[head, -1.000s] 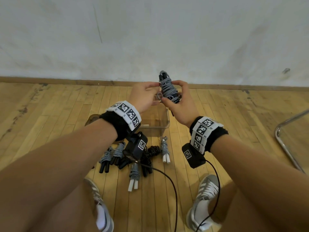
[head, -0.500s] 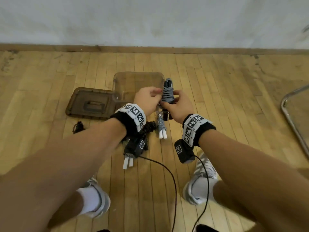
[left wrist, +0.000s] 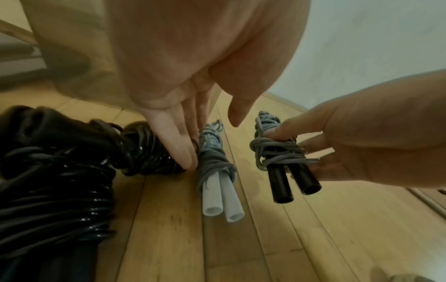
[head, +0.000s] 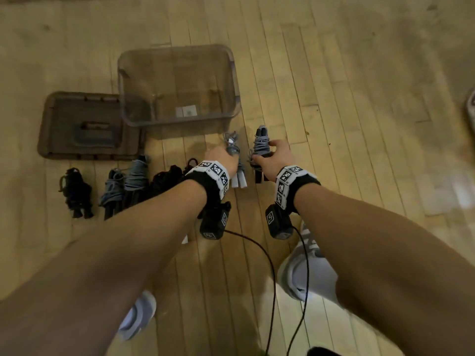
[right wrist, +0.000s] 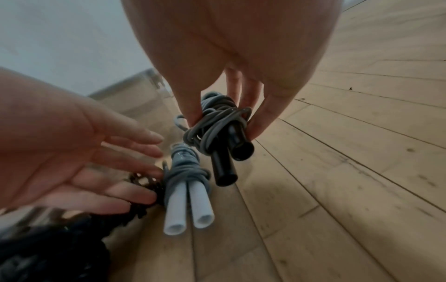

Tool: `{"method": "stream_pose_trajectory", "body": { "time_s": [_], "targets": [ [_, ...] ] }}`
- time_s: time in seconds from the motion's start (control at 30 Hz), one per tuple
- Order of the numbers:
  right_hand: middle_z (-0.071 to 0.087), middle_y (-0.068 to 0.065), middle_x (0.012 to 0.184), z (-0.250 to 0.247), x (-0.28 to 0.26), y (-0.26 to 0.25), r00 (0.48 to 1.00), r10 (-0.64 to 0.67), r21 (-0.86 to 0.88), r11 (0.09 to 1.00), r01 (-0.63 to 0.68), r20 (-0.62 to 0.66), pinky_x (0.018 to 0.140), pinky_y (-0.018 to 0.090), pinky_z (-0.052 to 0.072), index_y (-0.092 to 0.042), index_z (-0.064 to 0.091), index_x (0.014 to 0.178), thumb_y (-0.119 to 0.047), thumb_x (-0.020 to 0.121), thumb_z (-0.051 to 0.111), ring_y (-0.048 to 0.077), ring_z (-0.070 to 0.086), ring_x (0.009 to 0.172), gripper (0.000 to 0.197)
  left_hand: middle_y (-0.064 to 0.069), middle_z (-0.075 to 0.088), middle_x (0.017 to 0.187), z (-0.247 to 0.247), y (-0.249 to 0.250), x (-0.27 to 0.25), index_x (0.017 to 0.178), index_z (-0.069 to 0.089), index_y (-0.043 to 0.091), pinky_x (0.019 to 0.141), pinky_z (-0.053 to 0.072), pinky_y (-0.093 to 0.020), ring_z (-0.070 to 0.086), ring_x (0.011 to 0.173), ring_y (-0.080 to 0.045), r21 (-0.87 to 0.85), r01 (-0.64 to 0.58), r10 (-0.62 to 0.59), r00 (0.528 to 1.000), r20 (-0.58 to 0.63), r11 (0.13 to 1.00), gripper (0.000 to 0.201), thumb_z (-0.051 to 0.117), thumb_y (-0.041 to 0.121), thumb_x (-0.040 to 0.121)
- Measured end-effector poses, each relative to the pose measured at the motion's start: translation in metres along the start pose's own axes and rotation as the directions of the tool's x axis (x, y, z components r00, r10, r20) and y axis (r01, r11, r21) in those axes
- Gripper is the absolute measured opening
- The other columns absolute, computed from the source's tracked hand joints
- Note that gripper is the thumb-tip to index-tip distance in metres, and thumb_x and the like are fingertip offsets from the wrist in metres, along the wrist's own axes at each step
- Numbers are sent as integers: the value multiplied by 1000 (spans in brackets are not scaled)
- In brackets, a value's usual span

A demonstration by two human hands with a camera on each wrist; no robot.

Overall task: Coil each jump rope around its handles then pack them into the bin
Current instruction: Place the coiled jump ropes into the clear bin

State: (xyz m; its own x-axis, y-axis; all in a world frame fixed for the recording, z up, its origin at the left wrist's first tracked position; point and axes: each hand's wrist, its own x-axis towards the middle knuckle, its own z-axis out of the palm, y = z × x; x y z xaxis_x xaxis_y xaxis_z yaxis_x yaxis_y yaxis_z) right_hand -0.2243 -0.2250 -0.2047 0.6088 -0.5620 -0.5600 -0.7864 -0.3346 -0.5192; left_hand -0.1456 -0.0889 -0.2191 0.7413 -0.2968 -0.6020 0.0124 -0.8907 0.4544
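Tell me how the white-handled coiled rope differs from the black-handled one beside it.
The white-handled rope lies on the wooden floor; the black-handled rope is pinched in the right hand. The left hand only touches the white-handled one with straight fingers. Both are wound in grey cord, handles paired side by side.

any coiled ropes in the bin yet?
No, the clear bin holds no ropes in the head view; the coiled ropes lie on the floor beside it.

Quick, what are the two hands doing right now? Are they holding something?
Left hand: open, fingers straight, beside the white-handled jump rope on the floor.
Right hand: holding the black-handled jump rope, pinched in its fingers.
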Motion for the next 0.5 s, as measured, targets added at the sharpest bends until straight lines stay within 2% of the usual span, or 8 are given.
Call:
{"method": "stream_pose_trajectory", "body": {
  "time_s": [0.1,0.23,0.37,0.4,0.47,0.5],
  "targets": [
    [70,6,119,8,13,9,1000,-11,-60,998,12,24,83,37,57,-20,44,145,-42,89,74,25,67,101,67,-12,69,113,10,1,9,121,65,13,72,43,-34,59,88,-31,74,14,-15,1000,18,997,32,52,36,103],
    [70,6,125,15,25,20,999,4,-57,998,-1,53,90,36,56,-19,49,145,-43,90,72,25,66,110,65,-9,66,112,24,5,18,121,59,11,81,50,-38,63,102,-34,154,-29,26,999,22,988,34,56,38,100],
    [68,6,129,16,27,32,990,43,-28,999,-39,138,92,36,56,-22,50,148,-39,92,69,24,65,107,62,-15,65,127,36,14,17,128,61,8,92,50,-39,62,113,-34,248,20,-34,998,53,969,40,56,38,102],
    [68,6,131,15,27,34,986,43,-25,999,-39,159,94,36,56,-23,50,148,-38,91,69,24,66,108,62,-15,65,127,39,15,17,124,63,8,91,50,-38,62,109,-33,255,39,-57,996,64,966,37,56,36,102],
    [68,5,131,13,23,37,983,35,-31,999,-30,183,95,38,56,-23,51,148,-37,90,71,25,66,110,63,-13,68,119,43,13,16,109,64,9,80,47,-36,61,96,-30,229,50,-71,994,85,972,27,57,34,102],
    [68,5,130,13,22,38,983,31,-32,999,-25,178,94,37,57,-23,52,147,-38,89,72,24,67,109,63,-12,68,117,46,11,15,108,62,11,77,44,-35,62,96,-31,195,49,-66,995,81,980,25,59,35,101]
  ]
}}
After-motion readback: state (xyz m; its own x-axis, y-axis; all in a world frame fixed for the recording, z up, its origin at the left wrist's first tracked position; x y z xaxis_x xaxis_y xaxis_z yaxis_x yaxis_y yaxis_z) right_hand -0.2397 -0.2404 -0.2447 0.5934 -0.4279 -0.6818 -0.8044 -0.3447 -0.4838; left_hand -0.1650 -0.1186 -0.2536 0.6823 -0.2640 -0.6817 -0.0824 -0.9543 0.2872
